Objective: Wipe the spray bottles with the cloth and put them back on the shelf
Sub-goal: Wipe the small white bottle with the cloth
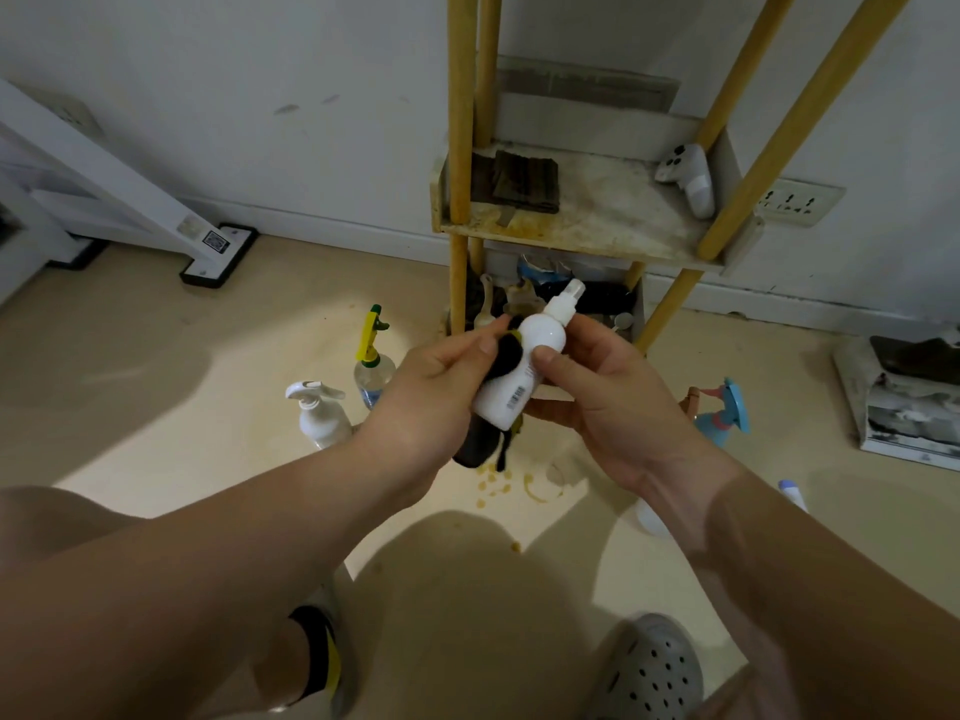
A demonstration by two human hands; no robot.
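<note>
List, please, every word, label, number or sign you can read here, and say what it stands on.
No text reads clearly.
Barcode on the white spray bottle: bars only, digits too small.
QR code sticker on the stand's foot: a pattern, no words.
Label on the clear bottle: blurred.

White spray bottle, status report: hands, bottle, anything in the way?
Left hand pinches dark cloth against white spray bottle. Right hand grips the bottle, tilted, off the shelf. Shelf holds folded rag, white controller.
</note>
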